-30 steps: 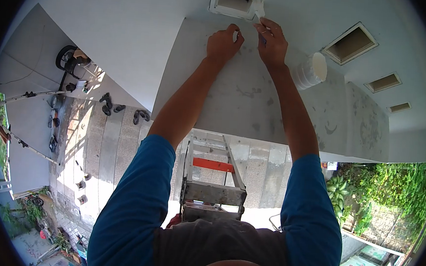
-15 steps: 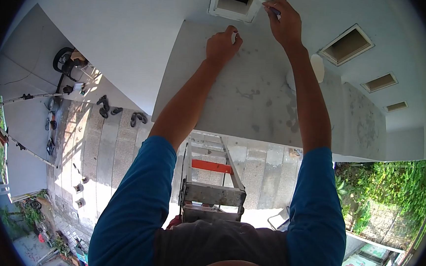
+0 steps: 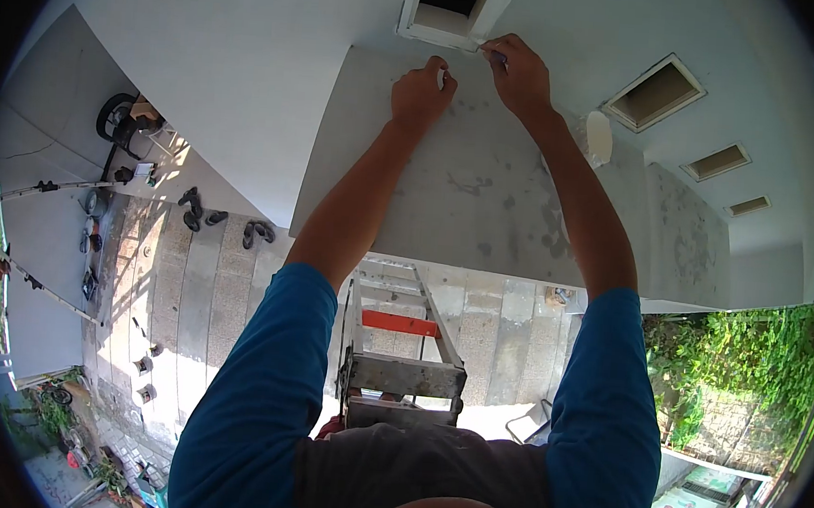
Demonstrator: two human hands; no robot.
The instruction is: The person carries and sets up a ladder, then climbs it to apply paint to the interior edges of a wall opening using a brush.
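At the lower right corner of a white-framed opening [image 3: 434, 31] in the wall, my right hand [image 3: 521, 75] is closed on a small brush-like tool [image 3: 499, 58] with a purplish handle. The tool's tip is at the frame's corner. My left hand [image 3: 422, 95] is closed just below the opening, with a small white object [image 3: 441, 77] between thumb and fingers; what it is cannot be made out. Beneath both hands lies a grey, stained ledge [image 3: 469, 183].
A stepladder [image 3: 403, 376] with a red band stands below my arms. Three more framed openings, the nearest [image 3: 655, 93], run off to the right. A whitish round object [image 3: 597, 138] is beside my right forearm. Sandals [image 3: 191, 209] lie on the paved floor [image 3: 200, 282]. Green plants [image 3: 749, 363] are at right.
My right hand with the tool has moved down and left, from the frame's right side to its lower corner. My left hand has shifted only slightly.
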